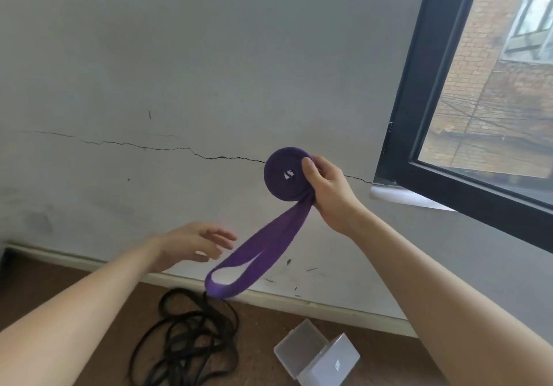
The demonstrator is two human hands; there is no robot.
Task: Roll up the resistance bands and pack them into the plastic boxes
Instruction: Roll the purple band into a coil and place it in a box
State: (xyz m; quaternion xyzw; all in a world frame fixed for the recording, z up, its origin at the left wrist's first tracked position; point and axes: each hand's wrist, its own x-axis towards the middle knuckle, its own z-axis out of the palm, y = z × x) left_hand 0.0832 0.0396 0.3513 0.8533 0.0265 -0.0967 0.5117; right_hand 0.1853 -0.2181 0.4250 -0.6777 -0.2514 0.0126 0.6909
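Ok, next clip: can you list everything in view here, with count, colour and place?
purple resistance band: one, purple, mostly rolled, held up before the wall; loose loop hangs down
black bands: count unclear, black, tangled on the floor, lower left
plastic box: one, clear, open, on the floor, bottom centre
wall: one, grey, cracked, ahead
window: one, black frame, right
floor: brown, below
left hand: open, near the hanging loop
right hand: grips the roll
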